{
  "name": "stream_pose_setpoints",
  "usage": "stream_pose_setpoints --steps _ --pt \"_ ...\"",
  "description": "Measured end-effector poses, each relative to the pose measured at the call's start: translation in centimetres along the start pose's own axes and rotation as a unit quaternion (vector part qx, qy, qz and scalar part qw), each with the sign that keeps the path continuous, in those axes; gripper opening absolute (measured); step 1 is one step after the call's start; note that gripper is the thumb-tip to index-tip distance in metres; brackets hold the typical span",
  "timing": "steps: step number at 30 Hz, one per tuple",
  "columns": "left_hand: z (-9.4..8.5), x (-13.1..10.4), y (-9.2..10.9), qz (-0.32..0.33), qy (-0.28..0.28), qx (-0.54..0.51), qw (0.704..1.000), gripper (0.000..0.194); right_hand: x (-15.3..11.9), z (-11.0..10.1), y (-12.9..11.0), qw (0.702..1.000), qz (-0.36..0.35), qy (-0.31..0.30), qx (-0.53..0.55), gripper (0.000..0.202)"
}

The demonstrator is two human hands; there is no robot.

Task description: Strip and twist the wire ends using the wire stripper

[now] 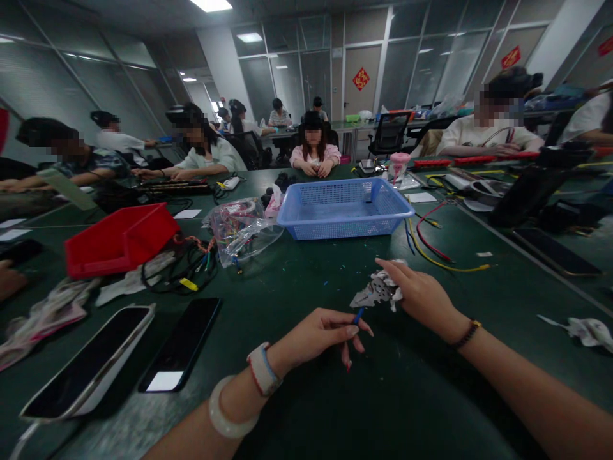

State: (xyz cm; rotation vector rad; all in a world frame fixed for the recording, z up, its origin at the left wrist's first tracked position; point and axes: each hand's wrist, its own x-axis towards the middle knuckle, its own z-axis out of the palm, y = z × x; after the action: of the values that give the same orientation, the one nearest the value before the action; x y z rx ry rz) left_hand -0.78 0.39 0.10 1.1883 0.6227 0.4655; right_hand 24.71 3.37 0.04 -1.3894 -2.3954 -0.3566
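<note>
My left hand (pixel 330 332) pinches a short piece of blue wire (pixel 358 315) between thumb and forefinger, the other fingers curling below it. Just to the right, my right hand (pixel 421 291) is closed around a metal wire stripper (pixel 371 296), its grey holed jaws pointing left toward the blue wire. White cloth or tissue is bunched about the stripper's handles, which my fingers mostly hide. Whether the jaw tips touch the wire I cannot tell.
Ahead stands a blue mesh basket (pixel 345 227); loose coloured wires (pixel 431 249) lie right of it. To the left are a clear plastic bag (pixel 244 230), a red bin (pixel 122 246), a black phone (pixel 184 345) and a white-edged device (pixel 90 361). Several people sit around the table.
</note>
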Motion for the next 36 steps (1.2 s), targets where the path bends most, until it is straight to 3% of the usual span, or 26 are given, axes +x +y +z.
stream_pose_setpoints --steps 4,11,17,25,31,36 --pt "0.1 -0.1 0.2 0.01 0.016 -0.03 0.999 0.033 -0.1 0.3 0.3 0.993 0.052 -0.011 0.102 0.056" --pt "-0.1 -0.1 0.2 0.018 0.046 -0.05 0.998 0.032 0.2 0.5 0.2 0.981 0.061 -0.049 0.178 0.051" --pt "-0.1 0.0 0.1 0.022 0.046 -0.059 0.997 0.032 0.2 0.2 -0.1 0.989 0.058 -0.04 0.13 0.036" --pt "-0.6 0.1 0.0 0.043 0.067 -0.104 0.991 0.031 0.0 0.3 0.8 1.0 -0.003 0.02 0.02 0.045" --pt "-0.1 -0.1 0.2 0.019 0.043 -0.072 0.996 0.03 -0.1 0.0 0.4 1.0 0.008 0.006 -0.004 0.043" --pt "0.0 0.1 -0.1 0.013 0.067 -0.035 0.997 0.03 0.0 0.1 -0.2 0.999 0.039 -0.017 0.01 0.043"
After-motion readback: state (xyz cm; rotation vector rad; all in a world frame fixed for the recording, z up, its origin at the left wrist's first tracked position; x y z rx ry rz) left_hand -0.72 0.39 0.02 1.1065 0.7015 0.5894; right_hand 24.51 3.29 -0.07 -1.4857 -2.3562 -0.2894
